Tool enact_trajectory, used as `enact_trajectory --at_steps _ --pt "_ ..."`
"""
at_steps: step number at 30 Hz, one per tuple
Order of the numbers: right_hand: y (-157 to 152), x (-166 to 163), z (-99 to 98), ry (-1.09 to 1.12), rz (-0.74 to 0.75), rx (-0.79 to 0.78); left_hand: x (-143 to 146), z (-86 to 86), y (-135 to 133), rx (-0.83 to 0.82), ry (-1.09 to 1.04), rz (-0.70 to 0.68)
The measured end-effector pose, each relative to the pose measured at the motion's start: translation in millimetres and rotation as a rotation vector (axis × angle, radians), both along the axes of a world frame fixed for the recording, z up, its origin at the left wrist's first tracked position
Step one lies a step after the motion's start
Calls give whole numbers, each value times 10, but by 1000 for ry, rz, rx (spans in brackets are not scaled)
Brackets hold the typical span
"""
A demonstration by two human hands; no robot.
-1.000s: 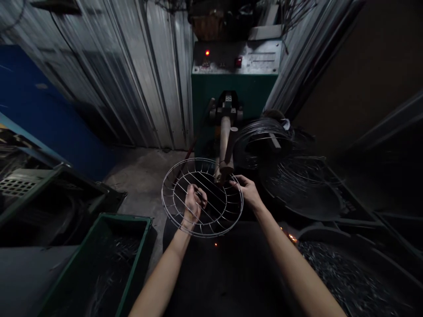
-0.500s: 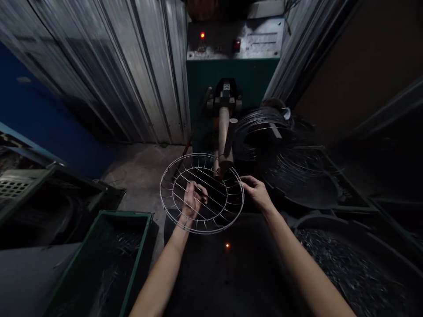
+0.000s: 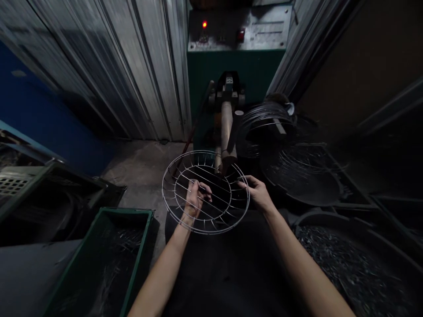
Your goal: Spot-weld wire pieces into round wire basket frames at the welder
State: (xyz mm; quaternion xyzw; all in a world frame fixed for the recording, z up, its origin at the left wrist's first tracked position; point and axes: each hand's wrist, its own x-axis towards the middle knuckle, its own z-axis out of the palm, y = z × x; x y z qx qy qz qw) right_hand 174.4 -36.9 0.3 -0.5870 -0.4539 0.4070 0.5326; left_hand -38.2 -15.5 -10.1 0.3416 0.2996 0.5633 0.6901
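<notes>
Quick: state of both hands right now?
Left hand: partly curled at the wire basket; whether it grips wire can't be told.
Right hand: fingers bent at the basket's right side; whether anything is pinched can't be told.

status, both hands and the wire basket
Left hand curled beneath wire basket. Right hand at its right rim, grip unclear. Machine arm overlaps far rim in view.

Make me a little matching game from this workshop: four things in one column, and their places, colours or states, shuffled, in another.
Things:
1. Small light
2. Crate
3. Left hand
4. Right hand

Descriptions:
A. Seen through the wires of the round rack
B. Green, at the lower left
C. At the rack's right edge
D. Glowing red

Pairs: 1-D, 2-B, 3-A, 4-C
</notes>
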Motion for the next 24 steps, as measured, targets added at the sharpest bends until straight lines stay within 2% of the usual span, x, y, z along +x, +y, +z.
enact_trajectory --at_steps 6,15,24 --pt "67 -38 63 -53 20 23 60 19 -4 15 -10 126" --pt "261 -71 88 11 10 22 92 -11 164 44 -6 154" --pt "273 -35 -3 76 24 59 52 4 116 16 -44 131"
